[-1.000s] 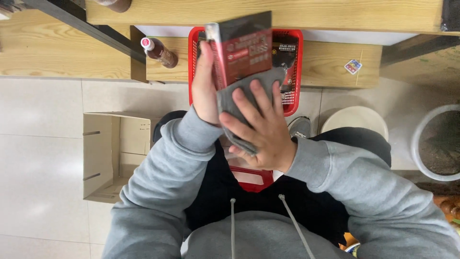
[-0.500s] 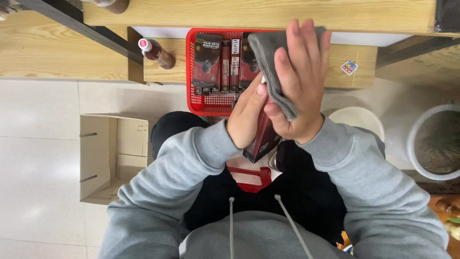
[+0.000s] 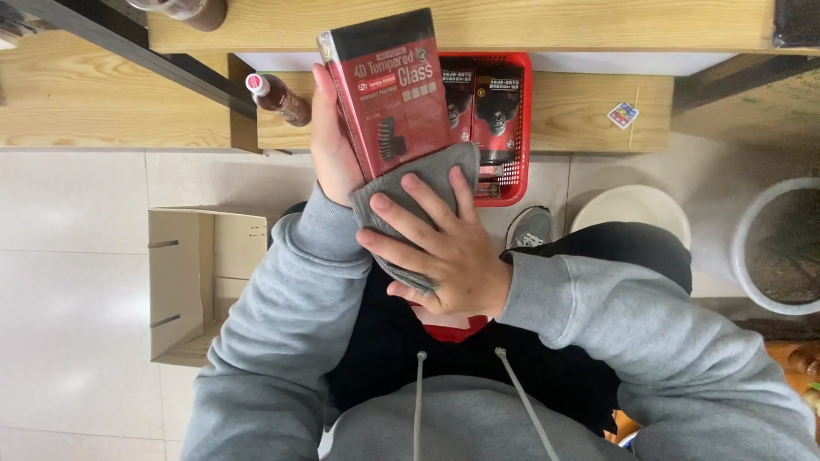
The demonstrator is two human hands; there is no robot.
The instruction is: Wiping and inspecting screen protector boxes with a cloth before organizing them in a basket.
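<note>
The left hand (image 3: 333,154) gripped the flat red-and-black cardboard package (image 3: 389,94) by its long edge above the red plastic basket (image 3: 517,128), while the right hand (image 3: 440,248), fingers spread, pressed a soft grey cloth (image 3: 410,192) against its lower face; the package appeared light, stiff, probably fragile.

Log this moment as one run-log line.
left hand: holds red flat box | right hand: presses grey cloth on box | behind: red basket of boxes on wooden bench

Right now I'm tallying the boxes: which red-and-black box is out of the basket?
The red-and-black box in the left hand, wiped with a grey cloth; the others stand in the red basket.
</note>
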